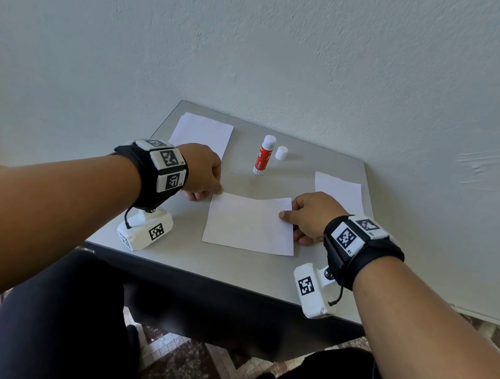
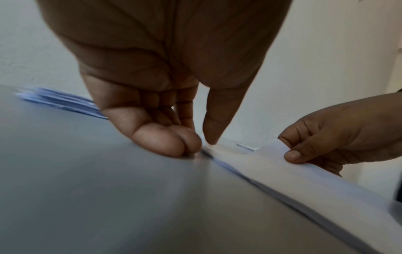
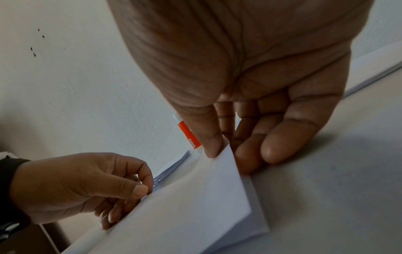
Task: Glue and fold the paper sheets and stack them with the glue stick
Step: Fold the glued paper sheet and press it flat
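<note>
- We judge the fold is in hand: our left hand (image 1: pixel 204 171) and right hand (image 1: pixel 311 215) each pinch a far corner of the white paper sheet (image 1: pixel 250 224) at the grey table's (image 1: pixel 231 270) centre.
- Next, we should bring the corners to the near edge, squarely.
- The head view alone shows the uncapped red-and-white glue stick (image 1: pixel 263 156) at 12 o'clock; the wrist views show thumbs on top.

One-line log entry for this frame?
fold | left hand pinches sheet | right hand pinches sheet | glue stick uncapped
</note>
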